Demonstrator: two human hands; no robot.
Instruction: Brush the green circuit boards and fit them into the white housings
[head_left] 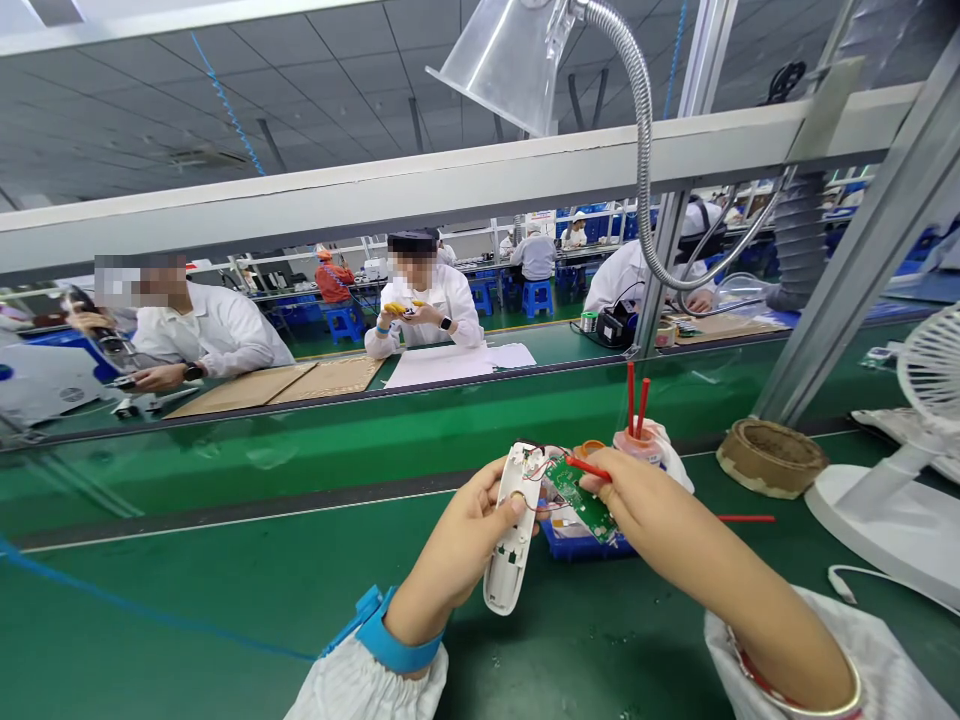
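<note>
My left hand (pixel 463 535) is closed round a white plastic housing (pixel 514 540), held upright above the green bench. A small green circuit board (pixel 581 497) hangs off the housing by thin red wires. My right hand (pixel 637 495) pinches a thin red stick (pixel 587 467) whose tip touches the board; its fingers also rest against the board. A blue wrist strap (pixel 386 635) sits on my left wrist.
A cup (pixel 637 442) with two red sticks stands behind my hands, over a blue tray (pixel 581 545). A tape roll (pixel 771 457) and a white fan (pixel 907 470) are at the right. Other workers sit across the green conveyor (pixel 300 440). A clear lamp hood (pixel 510 60) hangs overhead.
</note>
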